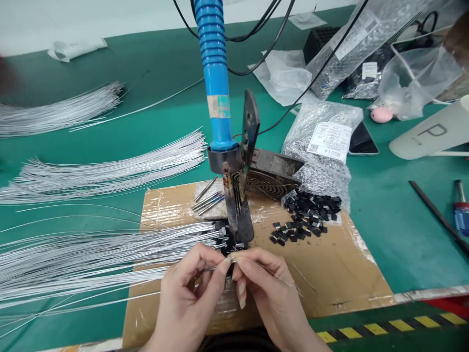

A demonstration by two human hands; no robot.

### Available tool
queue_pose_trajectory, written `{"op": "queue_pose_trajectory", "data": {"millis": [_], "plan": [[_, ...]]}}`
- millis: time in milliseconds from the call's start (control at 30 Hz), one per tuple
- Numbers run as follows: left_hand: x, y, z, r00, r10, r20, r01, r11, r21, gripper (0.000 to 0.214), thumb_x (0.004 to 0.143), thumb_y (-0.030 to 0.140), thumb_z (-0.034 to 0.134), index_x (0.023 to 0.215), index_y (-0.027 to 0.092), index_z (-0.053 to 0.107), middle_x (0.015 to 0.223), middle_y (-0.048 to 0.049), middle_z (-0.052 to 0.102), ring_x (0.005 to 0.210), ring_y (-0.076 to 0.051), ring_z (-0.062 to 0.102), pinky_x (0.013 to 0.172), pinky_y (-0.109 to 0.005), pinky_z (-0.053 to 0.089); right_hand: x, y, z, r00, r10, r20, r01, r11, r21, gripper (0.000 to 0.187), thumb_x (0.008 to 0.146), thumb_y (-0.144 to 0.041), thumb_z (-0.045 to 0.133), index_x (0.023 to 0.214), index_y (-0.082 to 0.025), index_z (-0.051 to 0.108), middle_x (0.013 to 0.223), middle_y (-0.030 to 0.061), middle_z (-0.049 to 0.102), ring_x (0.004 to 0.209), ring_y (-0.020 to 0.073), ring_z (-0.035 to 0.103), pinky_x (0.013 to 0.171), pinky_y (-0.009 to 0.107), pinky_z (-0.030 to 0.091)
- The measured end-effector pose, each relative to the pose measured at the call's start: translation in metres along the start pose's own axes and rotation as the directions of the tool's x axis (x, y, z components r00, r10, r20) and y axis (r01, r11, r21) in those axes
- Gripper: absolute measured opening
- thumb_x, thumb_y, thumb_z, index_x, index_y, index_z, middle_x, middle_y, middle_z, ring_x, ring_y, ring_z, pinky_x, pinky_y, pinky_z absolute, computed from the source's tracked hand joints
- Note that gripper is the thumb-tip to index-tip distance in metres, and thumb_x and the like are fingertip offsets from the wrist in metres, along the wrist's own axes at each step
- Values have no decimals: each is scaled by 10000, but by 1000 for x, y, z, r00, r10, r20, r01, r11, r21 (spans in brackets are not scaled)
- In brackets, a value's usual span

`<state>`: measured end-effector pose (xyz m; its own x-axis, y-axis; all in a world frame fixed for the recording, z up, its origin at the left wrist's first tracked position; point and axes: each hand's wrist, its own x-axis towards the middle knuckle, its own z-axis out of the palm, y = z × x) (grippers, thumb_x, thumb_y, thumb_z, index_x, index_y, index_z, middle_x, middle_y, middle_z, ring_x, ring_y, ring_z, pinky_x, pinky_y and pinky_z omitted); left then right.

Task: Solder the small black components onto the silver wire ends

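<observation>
My left hand (192, 291) is closed in a pinch on a thin silvery-white wire, its thumb and index fingertip together. My right hand (269, 281) meets it fingertip to fingertip, also pinching at the wire end; the exact contact point is too small to make out. Fine strands (302, 277) trail out to the right behind that hand. Just beyond my fingers, a bundle of wires (146, 249) lies with black connector ends (223, 232) below the upright blue-hosed nozzle (216, 73). Part of the bundle is hidden behind my left hand.
A cardboard sheet (344, 274) covers the green table (395, 210). Loose black connectors (311, 212) lie right of a dark fan (271, 178). More wire bundles (120, 171) spread left. Metal bits (208, 203), a bubble-wrap bag (322, 142) and a screwdriver (460, 210) lie around.
</observation>
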<state>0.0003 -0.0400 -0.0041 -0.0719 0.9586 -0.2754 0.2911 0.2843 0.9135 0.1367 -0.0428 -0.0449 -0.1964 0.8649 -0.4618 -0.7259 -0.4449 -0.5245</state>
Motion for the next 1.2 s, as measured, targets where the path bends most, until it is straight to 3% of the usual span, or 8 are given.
{"op": "queue_pose_trajectory", "data": {"millis": [200, 533, 933, 1200], "plan": [[3, 5, 2, 999, -19, -47, 15, 997, -81, 172, 933, 281, 707, 775, 215, 695, 661, 34, 654, 563, -102, 506, 540, -204, 382, 0, -1, -6, 999, -47, 19, 48, 995, -88, 230, 883, -403, 843, 929, -179, 873, 742, 29, 745, 567, 92, 641, 558, 195, 599], [4, 5, 1, 1000, -5, -28, 3, 997, -71, 164, 921, 277, 724, 771, 212, 713, 669, 17, 671, 585, -115, 544, 539, -212, 392, -1, 0, -9, 994, -110, 23, 112, 975, -193, 106, 882, -324, 855, 865, -219, 863, 699, 0, 736, 526, 88, 638, 568, 201, 584], [0, 0, -2, 1000, 13, -25, -12, 1000, 26, 177, 915, 288, 721, 758, 209, 703, 668, 12, 657, 576, -109, 531, 536, -228, 358, 1, -9, -13, 999, -23, 48, 33, 977, -210, 214, 874, -340, 854, 762, -166, 802, 651, -9, 700, 466, 83, 624, 502, 191, 506], [1, -3, 1, 997, 52, -50, -51, 999, 13, 159, 914, 267, 726, 767, 209, 713, 652, 18, 649, 558, -108, 505, 513, -225, 351, 1, -10, -16, 998, 6, 57, 6, 980, -198, 212, 883, -361, 847, 808, -164, 819, 688, 4, 724, 478, 88, 639, 517, 200, 549]]}}
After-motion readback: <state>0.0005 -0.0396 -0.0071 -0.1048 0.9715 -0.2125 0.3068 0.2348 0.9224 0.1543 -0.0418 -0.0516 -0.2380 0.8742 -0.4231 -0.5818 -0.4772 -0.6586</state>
